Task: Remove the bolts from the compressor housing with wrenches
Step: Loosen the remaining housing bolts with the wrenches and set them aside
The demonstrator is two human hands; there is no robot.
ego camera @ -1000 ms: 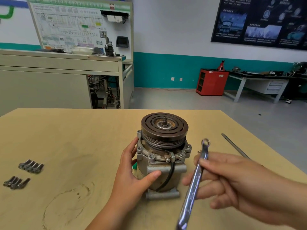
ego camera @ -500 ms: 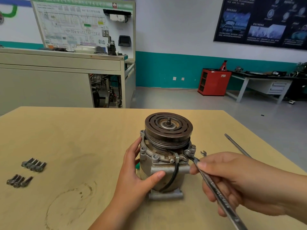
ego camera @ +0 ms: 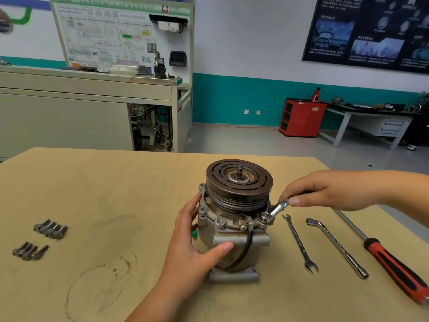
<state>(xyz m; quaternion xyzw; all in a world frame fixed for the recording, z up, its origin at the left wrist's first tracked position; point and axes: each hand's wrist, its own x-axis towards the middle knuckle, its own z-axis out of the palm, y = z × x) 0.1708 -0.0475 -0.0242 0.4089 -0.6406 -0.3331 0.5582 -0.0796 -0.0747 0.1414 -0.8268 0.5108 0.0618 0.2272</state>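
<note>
Compressor housing (ego camera: 232, 247): dull cast grey metal, dark rusty pulley (ego camera: 239, 182). Right of it, glossy chrome wrench (ego camera: 299, 242). Table (ego camera: 104, 194): matt scuffed wood.

Training workshop: diagram board (ego camera: 120, 36) and red cabinet (ego camera: 301, 119) are lining the wall; wrenches (ego camera: 299, 242) are lying on the counter (ego camera: 116, 194).
</note>
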